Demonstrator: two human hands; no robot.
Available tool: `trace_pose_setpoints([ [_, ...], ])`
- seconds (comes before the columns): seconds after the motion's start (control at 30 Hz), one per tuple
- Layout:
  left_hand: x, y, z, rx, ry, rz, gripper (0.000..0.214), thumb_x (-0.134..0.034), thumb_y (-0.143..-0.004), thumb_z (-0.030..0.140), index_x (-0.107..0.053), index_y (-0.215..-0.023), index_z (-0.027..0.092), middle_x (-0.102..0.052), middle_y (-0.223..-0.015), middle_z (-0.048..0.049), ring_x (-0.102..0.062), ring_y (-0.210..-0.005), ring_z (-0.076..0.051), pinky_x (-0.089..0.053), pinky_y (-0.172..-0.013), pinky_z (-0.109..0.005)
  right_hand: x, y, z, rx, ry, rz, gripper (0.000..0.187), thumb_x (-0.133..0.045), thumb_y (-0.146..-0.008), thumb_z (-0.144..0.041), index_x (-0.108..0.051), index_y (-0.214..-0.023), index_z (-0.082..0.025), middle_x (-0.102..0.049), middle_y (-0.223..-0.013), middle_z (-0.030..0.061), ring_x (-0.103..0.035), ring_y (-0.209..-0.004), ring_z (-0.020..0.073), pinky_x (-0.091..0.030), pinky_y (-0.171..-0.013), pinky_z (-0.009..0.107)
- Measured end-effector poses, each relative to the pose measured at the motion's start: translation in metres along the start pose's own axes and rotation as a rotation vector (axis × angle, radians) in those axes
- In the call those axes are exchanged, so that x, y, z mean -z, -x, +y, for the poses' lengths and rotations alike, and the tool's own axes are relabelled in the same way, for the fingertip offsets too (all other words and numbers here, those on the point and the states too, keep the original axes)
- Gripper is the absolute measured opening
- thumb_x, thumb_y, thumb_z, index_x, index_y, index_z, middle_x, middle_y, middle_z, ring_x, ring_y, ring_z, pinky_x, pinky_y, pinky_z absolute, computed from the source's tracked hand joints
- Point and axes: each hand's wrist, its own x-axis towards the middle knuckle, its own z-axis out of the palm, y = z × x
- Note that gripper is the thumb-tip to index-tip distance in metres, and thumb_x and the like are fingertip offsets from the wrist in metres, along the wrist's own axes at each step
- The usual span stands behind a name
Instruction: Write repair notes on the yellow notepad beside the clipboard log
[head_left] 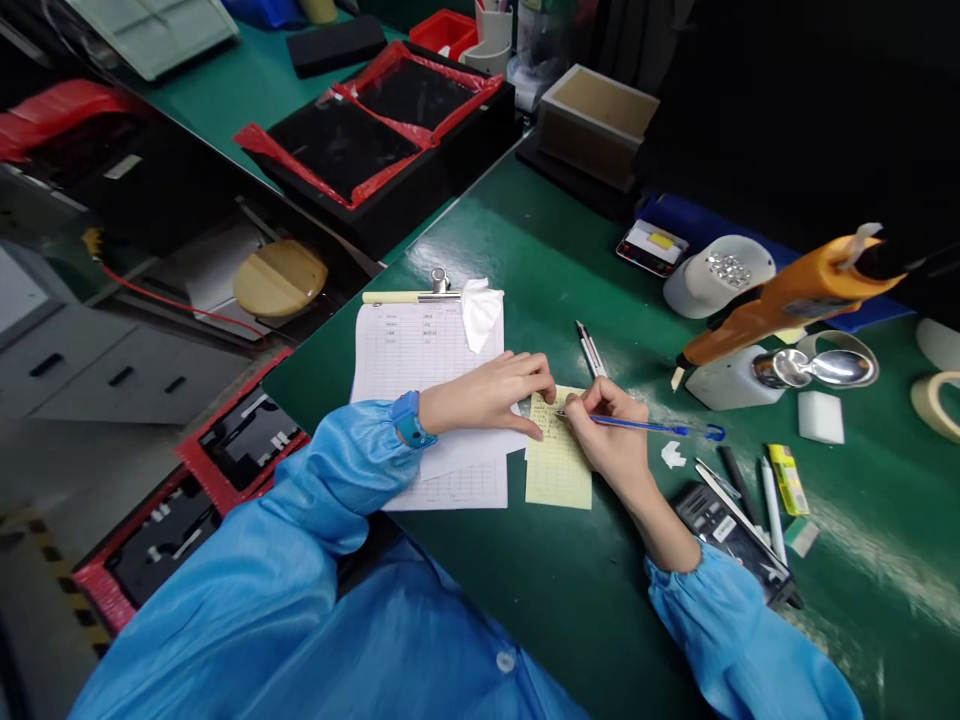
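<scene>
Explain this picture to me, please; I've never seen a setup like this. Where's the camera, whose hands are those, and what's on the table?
There's no machine here: these are a person's own bare hands, coming out of blue sleeves. The single picture comes from a camera worn on that person's head, looking forward and down.

The right hand holds a blue pen, its tip at a yellow note with handwriting on it. The left hand reaches across some printed sheets, its fingertips by the note.

Also on the green table: a white tissue lying on the sheets, a cup of small shiny pieces, an orange tool and a tape roll.
</scene>
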Motion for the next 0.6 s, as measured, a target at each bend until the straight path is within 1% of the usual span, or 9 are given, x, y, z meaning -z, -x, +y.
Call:
trace_pose_setpoints([
  [0.13, 0.0012, -0.001, -0.0005, 0.021, 0.023, -0.024, 0.054, -0.063, -0.109, 0.07, -0.07, -0.122, 0.019, -0.064, -0.125, -0.013, -0.062, -0.108, -0.03, -0.045, -0.097, -0.04, -0.002, 0.0034, 0.0041, -0.107, -0.089, 0.003, 0.033, -0.068, -0.087, -0.034, -0.044, -0.065, -0.027, -0.055, -0.053, -0.0049, -0.046, -0.049, 0.013, -0.038, -0.053, 0.028],
  [0.23, 0.0031, -0.0014, -0.0021, 0.037, 0.043, -0.039, 0.05, -0.068, -0.107, 0.067, -0.07, -0.123, 0.02, -0.064, -0.127, -0.0123, -0.062, -0.11, -0.03, -0.045, -0.1, -0.04, -0.0042, 0.0078, 0.0041, -0.131, -0.119, 0.014, 0.033, -0.069, -0.086, -0.034, -0.043, -0.066, -0.027, -0.056, -0.054, -0.0049, -0.047, -0.049, 0.013, -0.038, -0.053, 0.028],
  [0.33, 0.005, -0.0012, -0.0034, 0.041, 0.066, -0.05, 0.049, -0.074, -0.104, 0.064, -0.071, -0.123, 0.02, -0.064, -0.128, -0.0117, -0.062, -0.112, -0.03, -0.045, -0.101, -0.04, -0.0046, 0.0086, 0.0008, -0.096, -0.076, -0.003, 0.033, -0.069, -0.086, -0.035, -0.044, -0.065, -0.027, -0.052, -0.054, -0.0055, -0.046, -0.051, 0.0124, -0.036, -0.054, 0.028],
  [0.43, 0.0061, -0.0012, -0.0042, 0.044, 0.077, -0.064, 0.046, -0.075, -0.104, 0.062, -0.07, -0.124, 0.02, -0.064, -0.128, -0.0114, -0.063, -0.113, -0.03, -0.045, -0.102, -0.04, -0.0038, 0.0064, -0.003, -0.026, -0.024, 0.002, 0.036, -0.068, -0.086, -0.036, -0.043, -0.063, -0.026, -0.044, -0.053, -0.007, -0.04, -0.05, 0.0111, -0.034, -0.054, 0.028],
  [0.5, 0.0063, -0.0015, -0.0046, 0.038, 0.074, -0.066, 0.045, -0.076, -0.103, 0.06, -0.07, -0.124, 0.02, -0.064, -0.129, -0.0114, -0.063, -0.115, -0.03, -0.045, -0.103, -0.041, -0.0035, 0.0052, -0.0045, 0.017, 0.0, -0.01, 0.037, -0.068, -0.089, -0.037, -0.043, -0.063, -0.026, -0.043, -0.053, -0.0069, -0.038, -0.05, 0.0108, -0.034, -0.054, 0.028],
  [0.6, 0.006, -0.0028, -0.0039, 0.04, 0.054, -0.067, 0.05, -0.079, -0.1, 0.064, -0.07, -0.124, 0.021, -0.064, -0.129, -0.0115, -0.062, -0.114, -0.031, -0.046, -0.103, -0.041, -0.0036, 0.0048, -0.0049, 0.054, 0.015, -0.026, 0.038, -0.067, -0.091, -0.038, -0.043, -0.063, -0.026, -0.042, -0.053, -0.0067, -0.036, -0.05, 0.0105, -0.033, -0.053, 0.027],
])
